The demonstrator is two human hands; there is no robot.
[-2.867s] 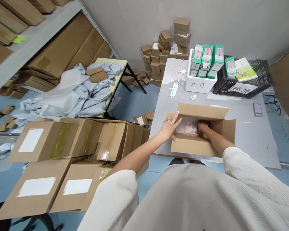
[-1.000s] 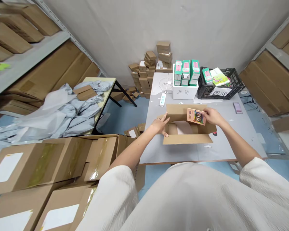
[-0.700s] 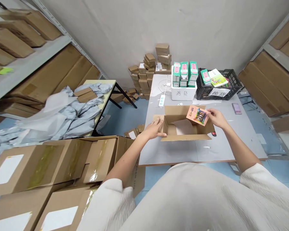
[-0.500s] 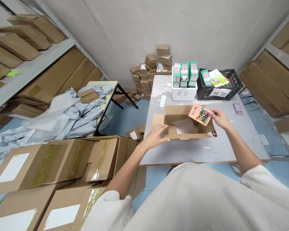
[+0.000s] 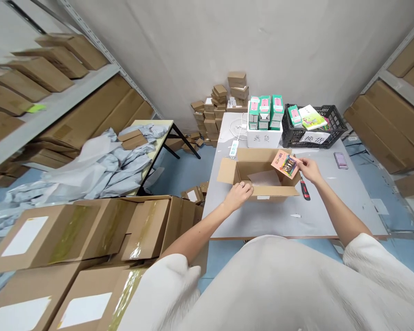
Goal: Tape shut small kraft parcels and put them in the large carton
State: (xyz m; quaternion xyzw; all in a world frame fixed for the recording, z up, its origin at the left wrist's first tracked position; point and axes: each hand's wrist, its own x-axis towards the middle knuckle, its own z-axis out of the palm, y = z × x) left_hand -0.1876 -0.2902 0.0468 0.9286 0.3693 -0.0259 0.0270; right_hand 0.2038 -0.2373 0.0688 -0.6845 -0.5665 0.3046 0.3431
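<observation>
An open cardboard box (image 5: 262,193) sits on the table with its flaps folded outward. A whitish sheet (image 5: 264,178) lies inside it. My right hand (image 5: 309,170) pinches the edge of a salmon-pink card (image 5: 285,163) with a colourful picture, held tilted over the box's right end. At the box's near left corner, my left hand (image 5: 239,195) is closed over the cardboard edge; its fingertips are partly hidden. A red and black utility knife (image 5: 305,189) rests on the table, right of the box and below my right hand.
Behind the box stand a white bin (image 5: 264,138) of green boxes and a black crate (image 5: 313,140) with booklets. A power strip (image 5: 233,149) lies to their left. Large taped cartons (image 5: 113,230) stack up at the left, near another table covered with grey bags (image 5: 103,161).
My left hand has gone from spread above the box's left side to closed on its near corner. The card has shifted slightly in my right hand's pinch. The utility knife shows more fully.
</observation>
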